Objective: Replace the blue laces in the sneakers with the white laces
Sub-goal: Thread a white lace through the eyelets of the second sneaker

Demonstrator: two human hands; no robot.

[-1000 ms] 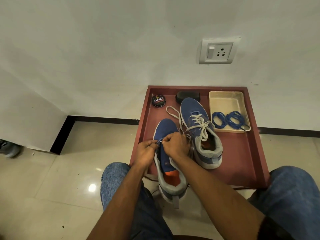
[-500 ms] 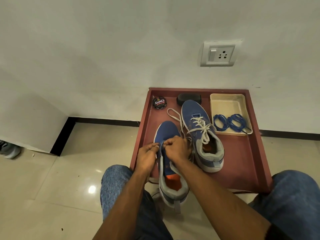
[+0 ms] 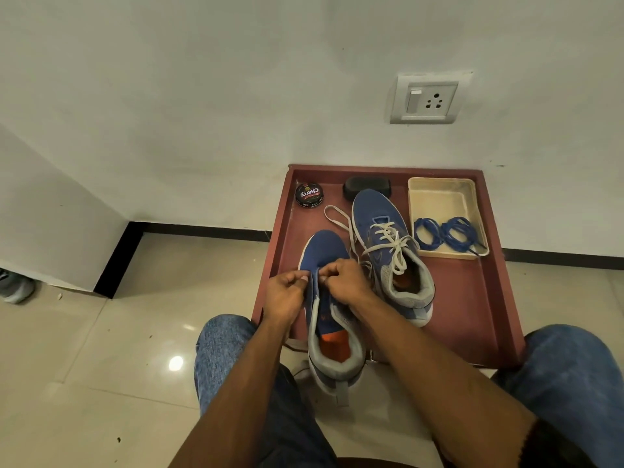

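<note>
Both hands work at the lower eyelets of the near blue sneaker (image 3: 324, 255), whose heel overhangs the front edge of the red tray (image 3: 472, 315). The left hand (image 3: 287, 295) and right hand (image 3: 344, 282) each have fingers curled, apparently pinching a white lace (image 3: 337, 217) end, though it is too small to confirm. The far sneaker (image 3: 381, 211) is laced white. Coiled blue laces (image 3: 445, 233) lie in the beige tray (image 3: 442, 187).

L hand (image 3: 285, 293) shifted closer to R hand (image 3: 344, 282) on sneaker (image 3: 326, 255).
</note>
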